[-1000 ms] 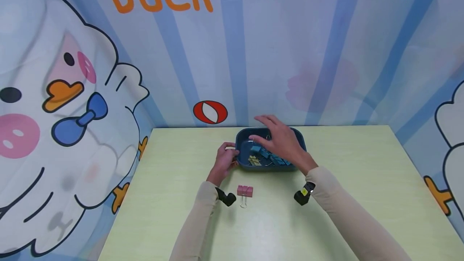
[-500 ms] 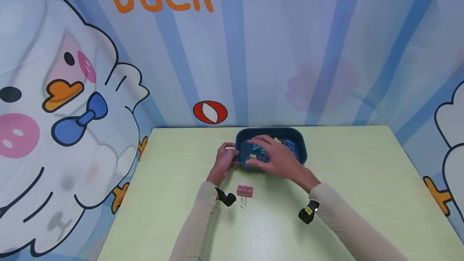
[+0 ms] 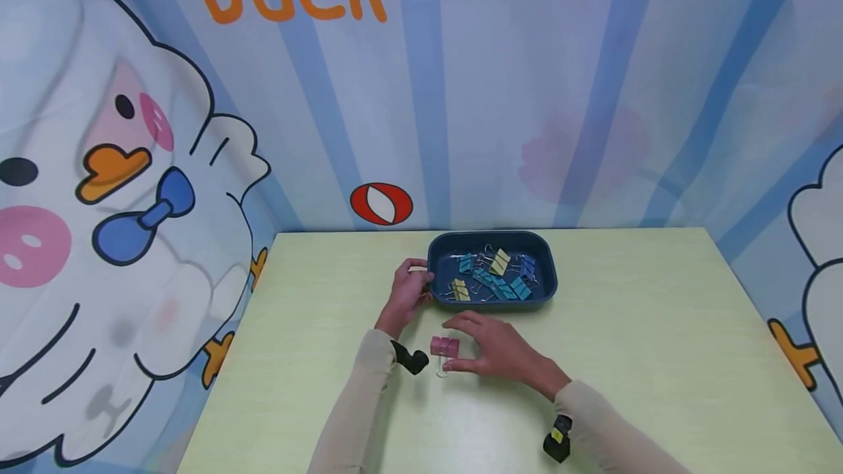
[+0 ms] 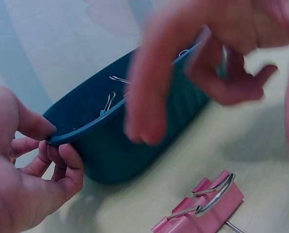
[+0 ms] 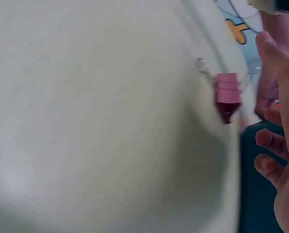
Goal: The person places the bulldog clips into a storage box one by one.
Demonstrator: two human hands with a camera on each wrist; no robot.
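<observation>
At the left end of a dark blue plastic box, my left hand pinches the rim between thumb and fingers, as the left wrist view shows up close. A large pink binder clip lies on the table in front of the box, its wire handles standing out. My right hand hovers just right of that clip with thumb and fingers spread around it, holding nothing. In the right wrist view the pink clip appears in front of the spread fingers.
Inside the box lie several smaller binder clips: teal ones, a blue one and yellow ones. The box stands near the back edge of the pale table, before a duck-printed curtain.
My right hand has moved from over the box toward me, down to the pink binder clip. The left hand, box and pink clip have stayed in place.
</observation>
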